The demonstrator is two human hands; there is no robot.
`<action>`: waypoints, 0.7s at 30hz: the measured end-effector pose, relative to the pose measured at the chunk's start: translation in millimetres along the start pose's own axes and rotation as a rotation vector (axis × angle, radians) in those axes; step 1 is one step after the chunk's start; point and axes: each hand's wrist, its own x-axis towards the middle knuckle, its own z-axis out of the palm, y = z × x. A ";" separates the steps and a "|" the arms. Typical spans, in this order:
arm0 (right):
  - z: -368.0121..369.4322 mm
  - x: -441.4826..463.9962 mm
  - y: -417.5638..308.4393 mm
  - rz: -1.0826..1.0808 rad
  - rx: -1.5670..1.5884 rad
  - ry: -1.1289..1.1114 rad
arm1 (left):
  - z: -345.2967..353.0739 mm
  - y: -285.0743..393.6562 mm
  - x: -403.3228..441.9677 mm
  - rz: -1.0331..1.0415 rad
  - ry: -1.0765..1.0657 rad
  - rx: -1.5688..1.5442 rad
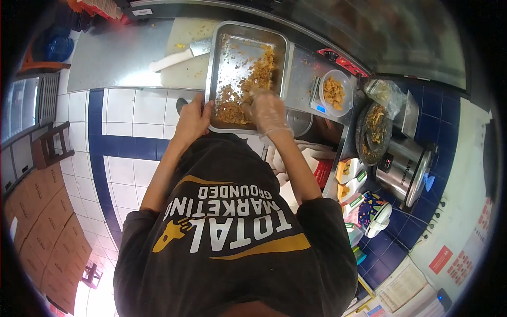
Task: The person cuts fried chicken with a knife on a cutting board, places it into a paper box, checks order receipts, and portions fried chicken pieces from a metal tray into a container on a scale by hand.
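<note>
A rectangular metal tray (pixel 212 68) lies at the counter's front edge, with brown crumbly food (pixel 259 74) along its right side and near end. My left hand (pixel 193 120), bare, grips the tray's near left corner. My right hand (pixel 266 113) wears a clear plastic glove and reaches over the near right part of the tray, at the food. Its fingers are curled and blurred; what they hold, if anything, cannot be made out. Right of the tray, a clear bowl (pixel 347 100) of fried pieces (pixel 334 92) sits on a scale (pixel 320 109).
A white-handled knife (pixel 171 61) lies on the cutting board (pixel 185 76) left of the tray. Farther right are a stone mortar (pixel 364 137) with dark food, a plastic bag (pixel 384 95), a steel cooker (pixel 400 171) and open boxes (pixel 351 187). Cardboard boxes (pixel 50 227) stand at far left.
</note>
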 end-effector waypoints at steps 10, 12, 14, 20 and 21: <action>-24.8 -0.2 -3.9 -0.096 0.132 0.133 | -2.7 4.6 -1.7 -0.021 -0.015 0.005; -24.3 -7.9 -10.7 -0.097 0.126 0.113 | -2.2 3.5 -2.1 -0.014 -0.010 -0.017; -20.5 -15.6 -18.1 -0.099 0.118 0.092 | -1.9 2.8 -1.2 -0.017 -0.003 -0.009; 4.5 -8.7 -13.5 -0.121 0.118 -0.077 | -1.2 1.3 -2.0 -0.024 -0.006 0.006; 3.0 -5.1 -6.0 -0.136 0.213 -0.069 | -1.2 1.2 -2.4 -0.033 -0.009 -0.006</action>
